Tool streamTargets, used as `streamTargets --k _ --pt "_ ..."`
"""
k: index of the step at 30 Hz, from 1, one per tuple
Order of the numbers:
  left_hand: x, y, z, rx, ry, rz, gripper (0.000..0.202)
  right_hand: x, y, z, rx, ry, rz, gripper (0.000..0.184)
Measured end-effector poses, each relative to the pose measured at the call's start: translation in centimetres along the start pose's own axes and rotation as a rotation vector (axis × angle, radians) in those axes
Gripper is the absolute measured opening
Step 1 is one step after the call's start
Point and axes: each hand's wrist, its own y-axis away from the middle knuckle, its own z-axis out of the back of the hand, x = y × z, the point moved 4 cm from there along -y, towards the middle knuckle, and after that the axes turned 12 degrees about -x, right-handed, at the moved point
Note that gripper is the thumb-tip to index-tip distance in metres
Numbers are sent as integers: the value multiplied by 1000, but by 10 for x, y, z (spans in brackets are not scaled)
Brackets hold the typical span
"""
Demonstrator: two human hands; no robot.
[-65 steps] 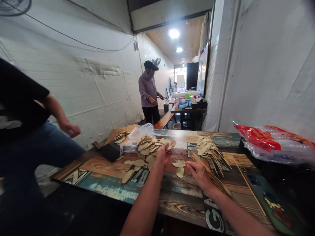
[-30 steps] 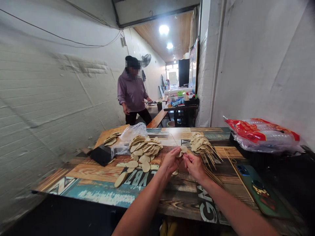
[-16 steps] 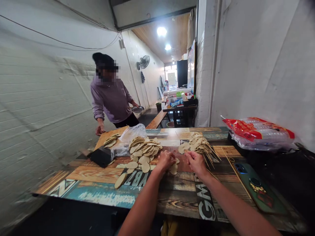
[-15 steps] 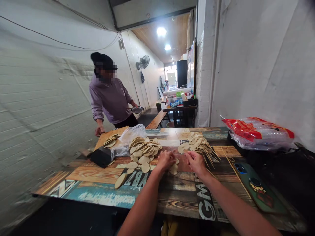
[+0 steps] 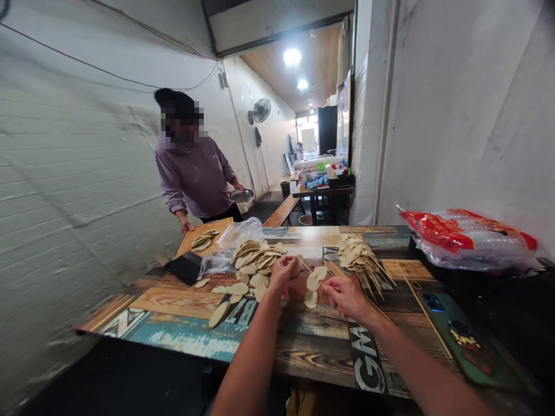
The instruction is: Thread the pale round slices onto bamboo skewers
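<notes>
My right hand (image 5: pixel 347 293) pinches the near end of a thin wooden skewer (image 5: pixel 306 264), held low above the table. Pale, flat, round slices (image 5: pixel 317 278) are on it. Just left of its tip, my left hand (image 5: pixel 284 271) is closed on a round slice (image 5: pixel 297 266), partly hidden by the fingers. Another slice (image 5: pixel 311 299) lies below the skewer. A heap of loose slices (image 5: pixel 254 258) lies left of my left hand, with single slices around it. Beyond my right hand are piled skewered slices (image 5: pixel 356 253), their sticks pointing toward me; bare sticks (image 5: pixel 333 268) lie beside them.
A person (image 5: pixel 195 167) stands across the table at left, holding a round metal pan (image 5: pixel 241 196). Near them are a wooden board (image 5: pixel 182 245) with slices, a plastic bag (image 5: pixel 245 231) and a black box (image 5: pixel 185 268). At right are a phone (image 5: pixel 470 341) and a red-and-clear package (image 5: pixel 468 231).
My right hand has moved slightly down, and slices now show on the skewer. My left hand has risen with a slice in its fingers. The view has shifted slightly.
</notes>
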Motion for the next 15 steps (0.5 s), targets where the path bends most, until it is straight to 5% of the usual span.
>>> streamTargets --k 6,15 --pt "-4 -6 11 -106 221 107 33 1 4 -1 66 25 -81 20" --pt "-5 -12 15 -133 187 17 35 2 6 0 58 57 -108 18"
